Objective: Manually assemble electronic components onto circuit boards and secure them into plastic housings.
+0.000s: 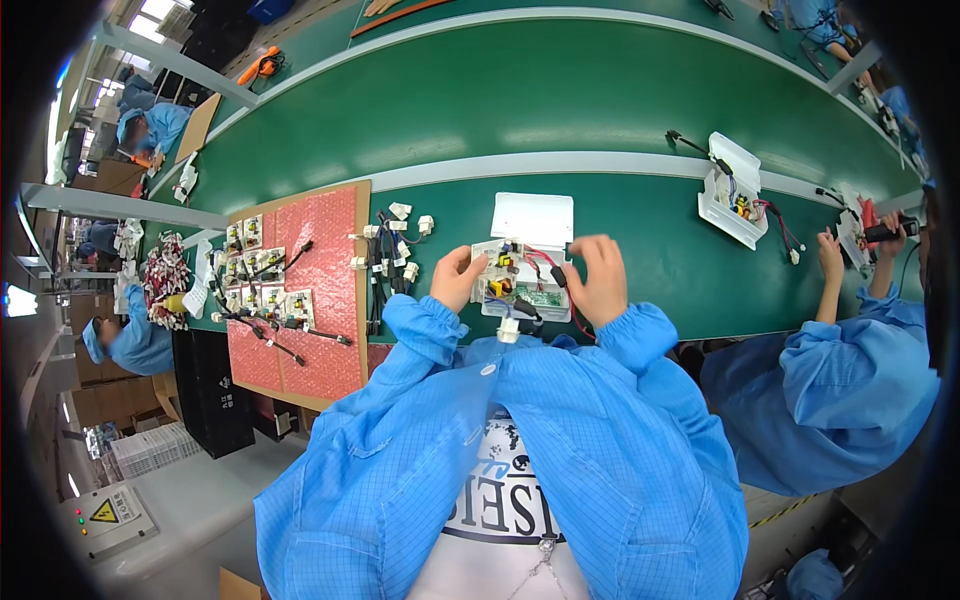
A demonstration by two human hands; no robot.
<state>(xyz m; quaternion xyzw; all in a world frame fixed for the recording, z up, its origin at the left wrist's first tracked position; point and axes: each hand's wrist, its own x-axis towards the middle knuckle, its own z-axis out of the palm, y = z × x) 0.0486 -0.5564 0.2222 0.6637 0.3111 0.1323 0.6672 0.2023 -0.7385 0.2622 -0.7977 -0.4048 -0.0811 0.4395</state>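
Green counter (640, 240) carries an open white case (533, 217). Over its base, a circuit board (505, 268) sits between left hand (458, 281), pinching its edge, and right hand (600, 282), blurred near red wires (540, 258), its grip impossible to tell.

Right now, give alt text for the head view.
A person's left hand touches a circuit board at an open white case on a green bench; the right hand is near red wires. More boards lie on pink bubble wrap at left.

Green bench (640, 230): open white cases (533, 214), pink-covered cardboard (335, 295), seemingly bundled leads (378, 270)
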